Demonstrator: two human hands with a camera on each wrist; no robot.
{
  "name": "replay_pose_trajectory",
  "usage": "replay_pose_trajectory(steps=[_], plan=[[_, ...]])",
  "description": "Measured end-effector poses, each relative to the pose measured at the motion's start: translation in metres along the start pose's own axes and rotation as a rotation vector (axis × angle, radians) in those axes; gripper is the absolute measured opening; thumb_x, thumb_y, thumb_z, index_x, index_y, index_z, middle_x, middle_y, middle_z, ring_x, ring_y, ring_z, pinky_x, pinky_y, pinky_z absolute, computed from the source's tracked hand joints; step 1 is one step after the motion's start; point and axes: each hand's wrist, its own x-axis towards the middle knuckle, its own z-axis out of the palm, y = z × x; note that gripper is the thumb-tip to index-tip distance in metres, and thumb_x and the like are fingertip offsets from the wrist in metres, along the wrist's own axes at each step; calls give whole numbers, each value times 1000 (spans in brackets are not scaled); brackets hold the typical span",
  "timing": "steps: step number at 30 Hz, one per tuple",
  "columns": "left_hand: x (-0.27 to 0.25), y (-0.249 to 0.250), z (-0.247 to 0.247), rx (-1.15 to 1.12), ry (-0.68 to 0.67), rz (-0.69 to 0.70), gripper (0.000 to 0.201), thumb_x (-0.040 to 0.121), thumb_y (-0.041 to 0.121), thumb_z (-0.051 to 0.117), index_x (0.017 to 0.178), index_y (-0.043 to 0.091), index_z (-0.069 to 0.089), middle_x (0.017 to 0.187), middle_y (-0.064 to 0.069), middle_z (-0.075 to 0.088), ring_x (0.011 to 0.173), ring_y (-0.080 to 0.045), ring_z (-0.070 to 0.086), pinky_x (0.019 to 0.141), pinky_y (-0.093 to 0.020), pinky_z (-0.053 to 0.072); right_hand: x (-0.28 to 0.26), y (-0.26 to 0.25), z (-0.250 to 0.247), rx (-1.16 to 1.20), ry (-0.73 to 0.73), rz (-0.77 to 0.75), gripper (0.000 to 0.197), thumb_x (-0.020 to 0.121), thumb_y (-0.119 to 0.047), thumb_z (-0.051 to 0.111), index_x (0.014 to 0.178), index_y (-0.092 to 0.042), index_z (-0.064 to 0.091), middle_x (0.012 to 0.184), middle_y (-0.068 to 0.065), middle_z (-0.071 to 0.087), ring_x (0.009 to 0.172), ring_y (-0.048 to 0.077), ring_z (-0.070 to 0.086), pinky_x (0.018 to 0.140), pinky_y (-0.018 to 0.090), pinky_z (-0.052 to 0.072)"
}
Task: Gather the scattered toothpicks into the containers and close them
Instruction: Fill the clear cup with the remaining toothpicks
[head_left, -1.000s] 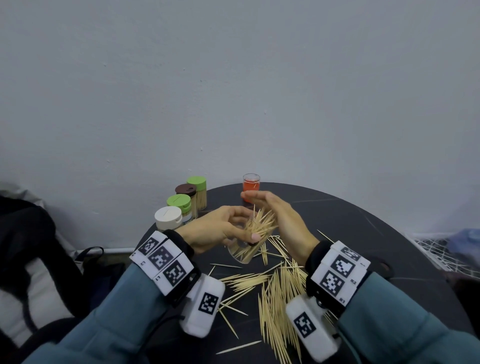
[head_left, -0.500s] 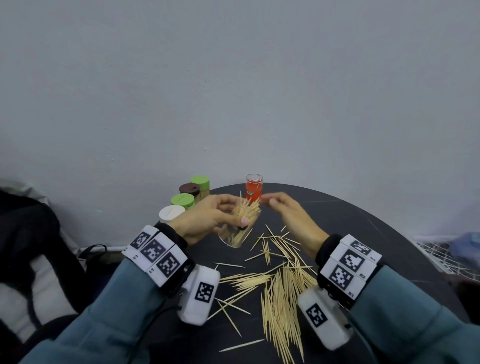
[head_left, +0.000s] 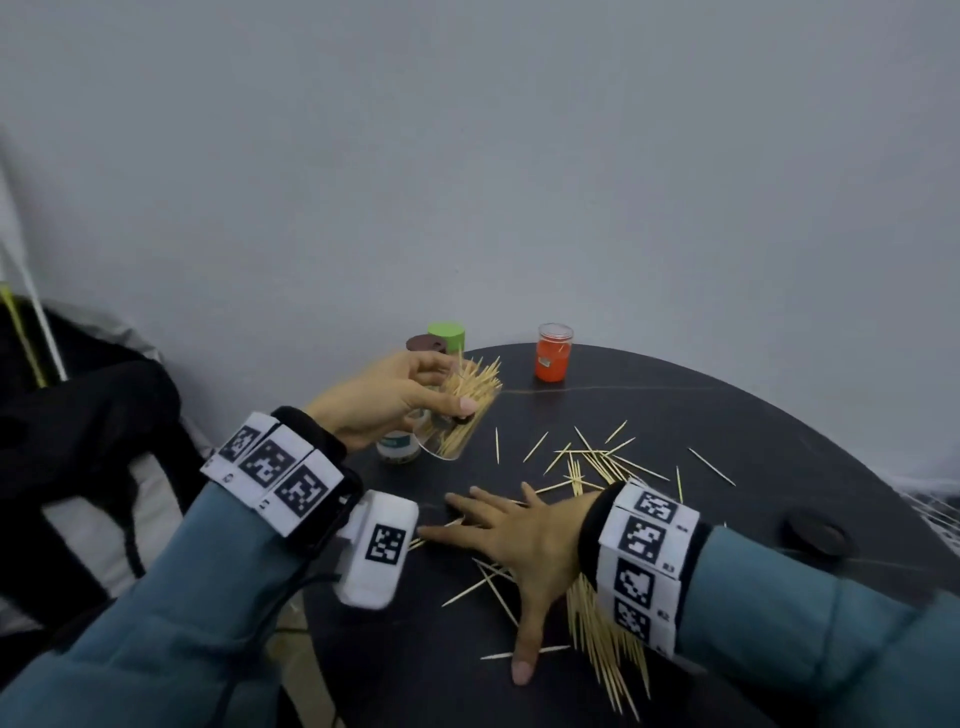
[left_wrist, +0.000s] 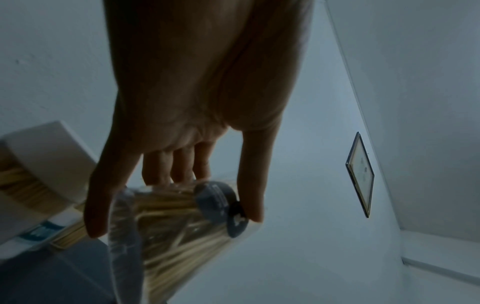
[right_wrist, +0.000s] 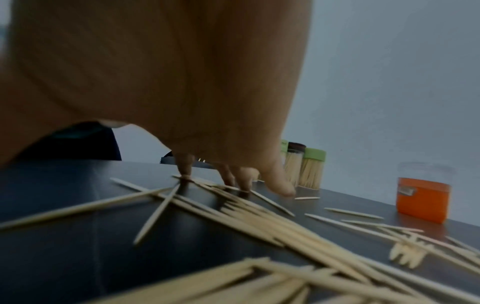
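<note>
My left hand (head_left: 395, 400) grips a clear open container (head_left: 460, 415), tilted, with toothpicks sticking out of its mouth; in the left wrist view the fingers (left_wrist: 179, 164) curl round the same container (left_wrist: 168, 216). My right hand (head_left: 514, 540) lies flat with spread fingers on the scattered toothpicks (head_left: 597, 467) on the black round table (head_left: 779, 441). In the right wrist view its fingertips (right_wrist: 233, 181) press on the toothpicks (right_wrist: 259, 216). A dense pile of toothpicks (head_left: 608, 644) lies near my right wrist.
Closed containers with green (head_left: 447, 335) and brown (head_left: 423, 345) lids stand at the table's back left; a labelled one (head_left: 397, 447) stands under my left hand. An orange-lidded container (head_left: 553, 358) stands upside down at the back. A black lid (head_left: 815, 535) lies right.
My right hand left the container and dropped flat onto the loose toothpicks near the front. My left hand carried the tilted container to the left and back.
</note>
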Motion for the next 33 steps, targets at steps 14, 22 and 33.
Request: replay_pose_trajectory(steps=[14,22,33], plan=[[5,5,12,-12,-21,-22,45,82,0,66,124,9,54,92,5,65,78,-7,60,62,-21,40,-10,30,-1,196,305,-173,24,79,-21,72,103,-16,66,103,2,49,98,13,46,88,24,39],[13,8,17,-24,-39,2,42,80,3,67,119,11,55,96,2,66,85,-11,62,70,-26,46,-25,63,3,206,322,-12,14,81,-21,71,94,-18,69,91,-11,52,81,0,48,81,20,42],[22,10,25,-53,-49,19,34,77,3,69,106,15,57,88,5,68,84,-10,63,68,-26,46,-29,77,-2,173,330,144,62,85,10,45,139,-20,40,145,0,37,133,14,34,103,22,32]])
